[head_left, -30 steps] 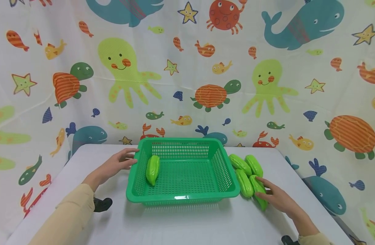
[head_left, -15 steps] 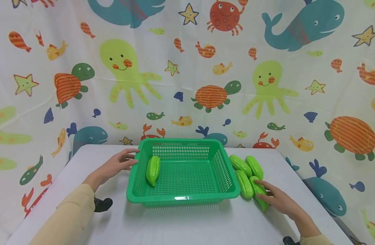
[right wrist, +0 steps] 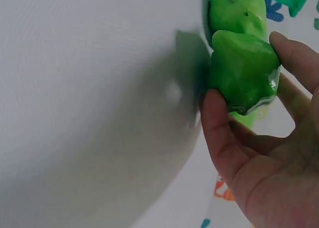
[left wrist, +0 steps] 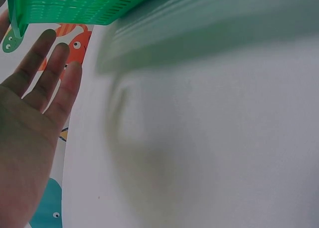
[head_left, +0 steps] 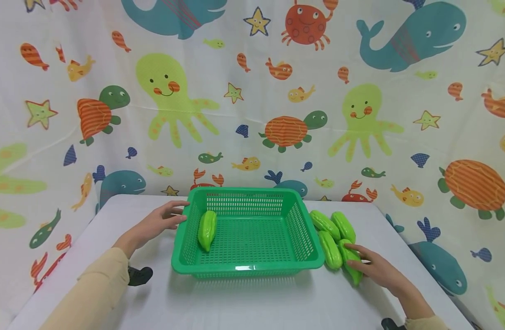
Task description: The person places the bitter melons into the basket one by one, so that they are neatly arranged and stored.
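A green plastic basket sits mid-table with one glossy green ridged fruit at its left side inside. My left hand is by the basket's left wall, fingers extended, fingertips at the rim; in the left wrist view the palm shows nothing held. To the right of the basket lie several similar fruits. My right hand holds the nearest ridged fruit. In the right wrist view, thumb and fingers are curled round that fruit, seen end-on; the far fingers are partly hidden.
A white table carries everything. Behind it and at its sides hangs a curtain printed with sea animals. Black straps sit at the wrists. Another fruit lies close behind the held one.
The head view has shifted very slightly. Both hands, the basket and the fruits keep the same positions relative to each other.
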`<state>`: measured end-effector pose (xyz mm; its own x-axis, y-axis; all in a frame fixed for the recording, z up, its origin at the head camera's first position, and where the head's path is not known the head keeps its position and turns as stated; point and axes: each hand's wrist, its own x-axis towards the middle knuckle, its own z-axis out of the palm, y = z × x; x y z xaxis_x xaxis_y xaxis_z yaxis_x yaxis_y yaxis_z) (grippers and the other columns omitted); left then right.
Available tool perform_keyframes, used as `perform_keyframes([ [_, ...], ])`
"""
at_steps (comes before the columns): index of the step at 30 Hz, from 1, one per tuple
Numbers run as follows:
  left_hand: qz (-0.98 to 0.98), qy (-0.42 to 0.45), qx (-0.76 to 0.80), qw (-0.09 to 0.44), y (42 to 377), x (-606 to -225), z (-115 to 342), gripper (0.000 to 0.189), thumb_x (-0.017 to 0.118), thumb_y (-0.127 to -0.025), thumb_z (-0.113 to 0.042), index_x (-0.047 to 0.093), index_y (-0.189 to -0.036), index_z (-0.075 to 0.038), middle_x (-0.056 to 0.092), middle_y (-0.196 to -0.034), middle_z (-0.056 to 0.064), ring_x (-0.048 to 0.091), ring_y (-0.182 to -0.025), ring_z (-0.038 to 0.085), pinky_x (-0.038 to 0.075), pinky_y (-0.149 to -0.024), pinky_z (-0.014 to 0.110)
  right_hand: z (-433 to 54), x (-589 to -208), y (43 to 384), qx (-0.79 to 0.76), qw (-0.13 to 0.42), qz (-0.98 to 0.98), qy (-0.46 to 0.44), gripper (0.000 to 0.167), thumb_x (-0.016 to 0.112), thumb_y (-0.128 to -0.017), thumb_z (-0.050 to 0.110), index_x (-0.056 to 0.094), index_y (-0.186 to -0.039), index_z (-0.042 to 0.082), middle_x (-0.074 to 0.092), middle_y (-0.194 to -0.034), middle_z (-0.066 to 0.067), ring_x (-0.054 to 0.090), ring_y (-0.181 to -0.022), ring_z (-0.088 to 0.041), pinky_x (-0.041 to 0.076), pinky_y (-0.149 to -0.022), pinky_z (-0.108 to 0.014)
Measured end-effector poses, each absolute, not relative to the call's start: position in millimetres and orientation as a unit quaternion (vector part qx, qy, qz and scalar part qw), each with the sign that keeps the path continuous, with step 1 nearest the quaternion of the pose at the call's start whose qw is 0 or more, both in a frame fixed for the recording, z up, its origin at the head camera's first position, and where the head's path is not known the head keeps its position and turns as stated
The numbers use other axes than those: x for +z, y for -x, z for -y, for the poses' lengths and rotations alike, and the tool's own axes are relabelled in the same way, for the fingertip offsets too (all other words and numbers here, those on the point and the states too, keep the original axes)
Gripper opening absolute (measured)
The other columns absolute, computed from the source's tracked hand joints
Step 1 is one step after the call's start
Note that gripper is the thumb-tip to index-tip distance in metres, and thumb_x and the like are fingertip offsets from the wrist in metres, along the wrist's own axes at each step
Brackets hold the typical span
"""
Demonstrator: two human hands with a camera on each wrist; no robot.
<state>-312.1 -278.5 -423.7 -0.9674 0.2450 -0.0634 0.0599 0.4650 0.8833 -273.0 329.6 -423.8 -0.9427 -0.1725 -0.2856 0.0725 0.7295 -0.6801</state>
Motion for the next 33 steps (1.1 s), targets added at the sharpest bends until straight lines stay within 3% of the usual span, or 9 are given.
perform_keyframes([
  [7, -0.854, -0.088, 0.503, 0.094, 314, -426, 280, 0.068, 0.058, -0.096, -0.047, 0.031, -0.151, -0.018, 0.039, -0.148, 0.023, 0.047, -0.129, 0.042, 0.047, -0.099, 0.054, -331, -410, 276, -0.392, 0.142, -0.907, 0.06, 0.064, 0.062, -0.096, 0.035, 0.039, -0.148, 0.008, 0.033, -0.149, -0.028, 0.041, -0.126, -0.048, 0.056, -0.085, -0.043],
  [14, -0.854, -0.091, 0.504, 0.095, 315, -426, 281, 0.068, 0.059, -0.096, -0.046, 0.031, -0.151, -0.018, 0.039, -0.147, 0.024, 0.049, -0.126, 0.041, 0.048, -0.098, 0.054, -324, -390, 283, -0.402, 0.113, -0.904, 0.091, 0.062, 0.06, -0.097, 0.034, 0.036, -0.149, 0.01, 0.027, -0.151, -0.03, 0.038, -0.128, -0.056, 0.054, -0.088, -0.048],
  [19, -0.855, -0.091, 0.502, 0.093, 314, -424, 280, 0.068, 0.059, -0.096, -0.045, 0.03, -0.152, -0.018, 0.039, -0.147, 0.024, 0.049, -0.126, 0.041, 0.048, -0.098, 0.055, -310, -376, 289, -0.415, 0.107, -0.898, 0.098, 0.063, 0.059, -0.098, 0.036, 0.033, -0.151, 0.013, 0.026, -0.152, -0.028, 0.035, -0.131, -0.053, 0.053, -0.091, -0.05],
  [26, -0.855, -0.092, 0.502, 0.092, 312, -421, 279, 0.068, 0.059, -0.097, -0.042, 0.029, -0.152, -0.017, 0.039, -0.147, 0.025, 0.049, -0.127, 0.041, 0.048, -0.098, 0.056, -283, -357, 302, -0.404, 0.093, -0.903, 0.11, 0.063, 0.059, -0.096, 0.043, 0.035, -0.15, 0.019, 0.03, -0.152, -0.023, 0.033, -0.133, -0.051, 0.046, -0.095, -0.063],
  [33, -0.854, -0.092, 0.503, 0.093, 312, -420, 279, 0.068, 0.059, -0.096, -0.043, 0.03, -0.152, -0.017, 0.039, -0.148, 0.024, 0.047, -0.128, 0.042, 0.047, -0.099, 0.056, -253, -342, 316, -0.392, 0.071, -0.906, 0.144, 0.06, 0.06, -0.095, 0.044, 0.04, -0.146, 0.019, 0.036, -0.15, -0.02, 0.038, -0.132, -0.047, 0.046, -0.096, -0.062],
])
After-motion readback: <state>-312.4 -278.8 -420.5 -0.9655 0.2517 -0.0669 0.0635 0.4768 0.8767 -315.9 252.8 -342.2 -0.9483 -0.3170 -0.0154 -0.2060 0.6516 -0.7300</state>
